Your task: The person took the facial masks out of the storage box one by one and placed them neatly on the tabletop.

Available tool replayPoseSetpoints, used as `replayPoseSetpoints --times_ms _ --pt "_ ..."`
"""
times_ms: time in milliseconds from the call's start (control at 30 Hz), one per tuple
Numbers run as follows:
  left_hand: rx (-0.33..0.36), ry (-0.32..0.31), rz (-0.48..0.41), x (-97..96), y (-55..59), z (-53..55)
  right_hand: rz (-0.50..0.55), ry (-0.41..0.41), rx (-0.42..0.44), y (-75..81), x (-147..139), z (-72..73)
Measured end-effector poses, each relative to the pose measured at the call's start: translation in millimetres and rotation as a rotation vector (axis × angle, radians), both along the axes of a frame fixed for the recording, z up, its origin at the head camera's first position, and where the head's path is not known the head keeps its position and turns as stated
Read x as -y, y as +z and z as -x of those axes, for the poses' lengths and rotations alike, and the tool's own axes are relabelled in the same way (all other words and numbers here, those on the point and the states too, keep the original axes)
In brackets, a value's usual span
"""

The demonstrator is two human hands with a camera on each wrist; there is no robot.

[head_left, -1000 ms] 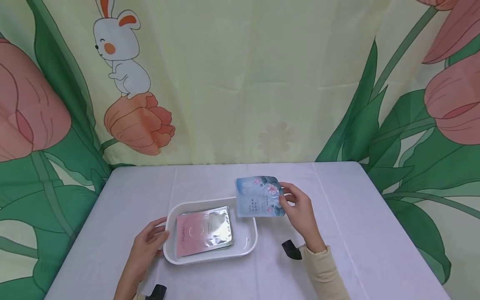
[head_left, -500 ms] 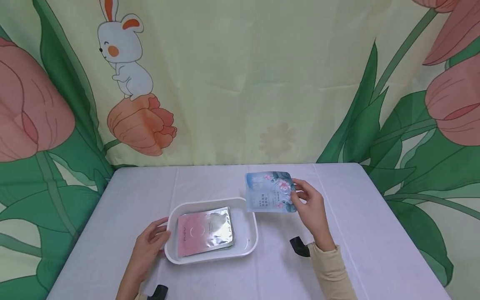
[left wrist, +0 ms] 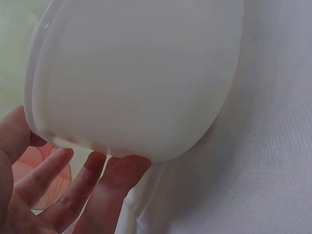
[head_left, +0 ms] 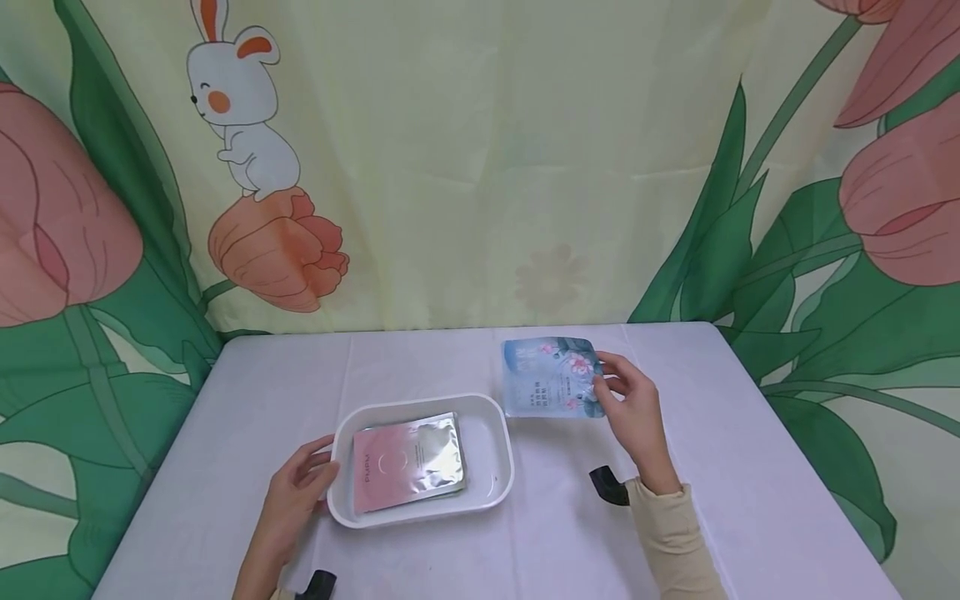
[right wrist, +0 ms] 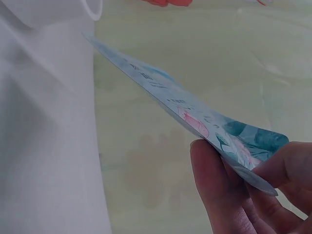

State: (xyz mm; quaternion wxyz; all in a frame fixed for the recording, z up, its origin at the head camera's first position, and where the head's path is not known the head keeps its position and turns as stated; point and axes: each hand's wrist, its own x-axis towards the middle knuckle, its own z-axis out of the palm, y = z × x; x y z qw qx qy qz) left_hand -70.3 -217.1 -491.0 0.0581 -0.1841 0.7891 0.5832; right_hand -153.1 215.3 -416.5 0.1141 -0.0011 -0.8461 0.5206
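My right hand [head_left: 633, 417] pinches a blue sheet mask sachet [head_left: 551, 379] by its right edge, thumb on the printed face and fingers behind. Lotus flowers and vertical writing decorate it, and it hangs tilted above the table, just right of the white plastic tray [head_left: 501, 425]. From the right wrist view the sachet [right wrist: 180, 100] appears nearly edge-on. At the tray's left end, my left hand [head_left: 296, 487] holds the rim; in the left wrist view its fingertips touch the tray's outer wall [left wrist: 136, 87]. Inside the tray lies a pink and silver sachet [head_left: 408, 462], seemingly atop others.
A white cloth covers the table [head_left: 420, 562]. Behind its far edge hangs a pale yellow curtain [head_left: 450, 208] printed with tulips and a rabbit. A black wrist mount [head_left: 609, 486] sticks out beside the right sleeve [head_left: 675, 533].
My right hand has carried the blue sachet to the right and slightly away, off from over the tray. The left hand and the tray stay in place.
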Motion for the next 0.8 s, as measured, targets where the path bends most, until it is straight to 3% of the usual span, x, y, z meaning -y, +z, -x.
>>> replayPoseSetpoints --times_ms 200,433,600,800 --pt "-0.007 -0.003 -0.005 0.0 0.9 -0.7 -0.015 -0.014 0.009 -0.6 -4 1.8" --pt "-0.013 0.002 -0.001 -0.3 0.5 -0.8 0.027 -0.012 0.083 -23.2 -8 17.5" --pt "-0.021 0.005 0.002 -0.4 -0.1 -0.9 0.046 -0.010 0.092 -29.0 -9 21.0" --pt "-0.017 0.007 -0.001 -0.9 -0.4 -0.6 0.097 0.002 0.178 -31.2 -9 23.0"
